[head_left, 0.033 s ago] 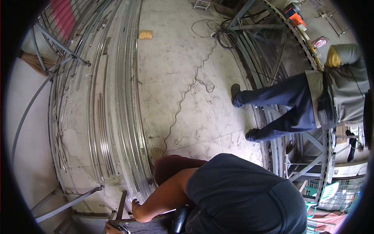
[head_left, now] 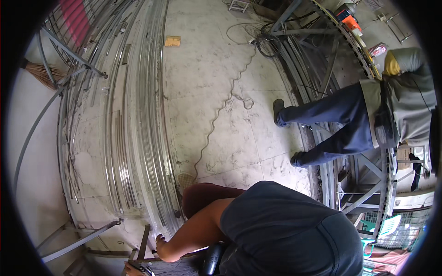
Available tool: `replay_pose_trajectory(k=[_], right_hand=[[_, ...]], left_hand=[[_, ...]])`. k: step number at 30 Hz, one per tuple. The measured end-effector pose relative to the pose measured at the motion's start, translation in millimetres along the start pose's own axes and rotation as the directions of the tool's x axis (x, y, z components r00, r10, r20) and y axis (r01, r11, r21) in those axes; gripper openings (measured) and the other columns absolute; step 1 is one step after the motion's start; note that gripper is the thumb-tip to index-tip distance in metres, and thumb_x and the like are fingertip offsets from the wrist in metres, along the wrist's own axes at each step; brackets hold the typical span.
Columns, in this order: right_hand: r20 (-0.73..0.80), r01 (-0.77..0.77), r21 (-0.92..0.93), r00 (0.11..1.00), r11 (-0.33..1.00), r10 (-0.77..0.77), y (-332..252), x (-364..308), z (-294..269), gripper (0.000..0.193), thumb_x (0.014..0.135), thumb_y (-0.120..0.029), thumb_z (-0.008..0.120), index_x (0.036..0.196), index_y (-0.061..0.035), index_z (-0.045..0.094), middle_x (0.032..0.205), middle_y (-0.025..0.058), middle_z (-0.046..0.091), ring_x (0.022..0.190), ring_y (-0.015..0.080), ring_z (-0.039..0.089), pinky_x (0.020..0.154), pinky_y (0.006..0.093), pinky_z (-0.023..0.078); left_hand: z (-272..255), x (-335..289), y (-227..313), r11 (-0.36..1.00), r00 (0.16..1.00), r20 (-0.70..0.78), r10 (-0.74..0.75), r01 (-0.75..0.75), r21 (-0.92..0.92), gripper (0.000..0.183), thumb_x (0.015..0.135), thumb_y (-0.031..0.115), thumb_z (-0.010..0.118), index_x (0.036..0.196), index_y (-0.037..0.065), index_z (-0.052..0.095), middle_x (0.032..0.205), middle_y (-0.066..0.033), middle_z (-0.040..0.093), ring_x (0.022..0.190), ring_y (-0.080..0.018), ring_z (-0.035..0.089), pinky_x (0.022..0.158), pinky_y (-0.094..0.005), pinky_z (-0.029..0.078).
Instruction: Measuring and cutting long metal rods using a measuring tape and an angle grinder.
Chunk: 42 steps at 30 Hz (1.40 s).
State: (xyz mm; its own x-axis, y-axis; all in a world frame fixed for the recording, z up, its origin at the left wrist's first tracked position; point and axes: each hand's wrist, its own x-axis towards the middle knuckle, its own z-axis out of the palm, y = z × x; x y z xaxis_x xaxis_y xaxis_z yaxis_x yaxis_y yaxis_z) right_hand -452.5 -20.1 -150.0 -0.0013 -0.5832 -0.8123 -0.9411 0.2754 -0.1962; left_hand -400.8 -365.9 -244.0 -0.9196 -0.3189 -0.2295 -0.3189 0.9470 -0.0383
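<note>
My right arm, in a dark sleeve, reaches across the lower middle to the left. Past its bend, a few fingertips of my right hand [head_left: 160, 238] show, slightly apart, with no object visible in them; the palm is hidden. At the lower edge, my left hand [head_left: 132, 269] is closed on a small black and silver tool [head_left: 146, 270], cut off by the picture's rim. Between arm and body sits a glossy black cylinder [head_left: 212, 260]. Beneath lies a worn grey surface [head_left: 177, 267]. A dark metal bar [head_left: 144, 241] stands up beside the right fingertips.
Long metal profiles [head_left: 146, 115] lie on the floor at left, by a broom [head_left: 43, 72]. A cable [head_left: 212, 126] snakes across the floor [head_left: 239, 147]. Another person [head_left: 331, 110] stands at right beside a metal frame [head_left: 368, 168]. A yellowish block [head_left: 172, 41] lies farther off.
The standing person's upper body has shifted very slightly. My arms and hands stay in the same place.
</note>
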Motion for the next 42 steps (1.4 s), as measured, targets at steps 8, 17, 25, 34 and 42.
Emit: replay_pose_trajectory(k=[8, 17, 25, 34, 42], right_hand=[[-0.097, -0.016, 0.111, 0.995, 0.994, 0.027, 0, 26, 27, 0.047, 0.086, -0.038, 0.071, 0.125, -0.0136, 0.072, 0.127, 0.0123, 0.069, 0.117, 0.0342, 0.06, 0.095, 0.0624, 0.046], [-0.283, 0.084, 0.279, 0.959, 0.957, -0.001, 5, -33, 18, 0.039, 0.086, -0.018, 0.07, 0.124, -0.008, 0.074, 0.129, 0.0204, 0.067, 0.115, 0.0405, 0.064, 0.093, 0.0664, 0.048], [-0.322, 0.072, 0.361, 0.945, 0.93, 0.052, 3, -31, 28, 0.036, 0.092, -0.02, 0.063, 0.123, -0.0045, 0.072, 0.124, 0.0199, 0.068, 0.112, 0.0373, 0.065, 0.098, 0.0682, 0.043], [-0.322, 0.083, 0.327, 0.946, 0.941, 0.029, 3, -26, 29, 0.037, 0.093, -0.018, 0.06, 0.123, -0.0003, 0.07, 0.121, 0.0217, 0.067, 0.109, 0.0389, 0.065, 0.095, 0.0707, 0.042], [-0.367, 0.121, 0.301, 0.93, 0.946, -0.002, 2, -35, 37, 0.037, 0.095, -0.019, 0.055, 0.125, -0.0035, 0.07, 0.12, 0.0209, 0.068, 0.11, 0.0372, 0.065, 0.095, 0.0696, 0.041]], left_hand=[[27, -23, 9, 0.918, 0.959, 0.08, -0.273, 0.284, -0.276, 0.065, 0.106, 0.053, 0.037, 0.13, -0.001, 0.064, 0.125, -0.0316, 0.063, 0.116, -0.05, 0.058, 0.101, -0.0528, 0.045], [-26, -45, 34, 0.878, 0.95, 0.053, -0.307, 0.305, -0.369, 0.062, 0.107, 0.048, 0.038, 0.115, -0.005, 0.067, 0.11, -0.0316, 0.067, 0.105, -0.0498, 0.061, 0.093, -0.0538, 0.046], [-36, -49, 62, 0.871, 0.936, -0.103, -0.338, 0.269, -0.41, 0.056, 0.107, 0.045, 0.039, 0.118, -0.001, 0.068, 0.116, -0.0277, 0.069, 0.109, -0.0468, 0.063, 0.095, -0.0509, 0.048], [-42, -48, 61, 0.878, 0.942, 0.021, -0.334, 0.319, -0.357, 0.053, 0.104, 0.047, 0.042, 0.119, 0.004, 0.071, 0.113, -0.0242, 0.071, 0.109, -0.0454, 0.065, 0.093, -0.0513, 0.05], [-46, -52, 63, 0.875, 0.94, 0.035, -0.338, 0.328, -0.356, 0.051, 0.105, 0.046, 0.044, 0.116, 0.005, 0.072, 0.113, -0.0241, 0.071, 0.109, -0.0455, 0.065, 0.093, -0.0508, 0.05]])
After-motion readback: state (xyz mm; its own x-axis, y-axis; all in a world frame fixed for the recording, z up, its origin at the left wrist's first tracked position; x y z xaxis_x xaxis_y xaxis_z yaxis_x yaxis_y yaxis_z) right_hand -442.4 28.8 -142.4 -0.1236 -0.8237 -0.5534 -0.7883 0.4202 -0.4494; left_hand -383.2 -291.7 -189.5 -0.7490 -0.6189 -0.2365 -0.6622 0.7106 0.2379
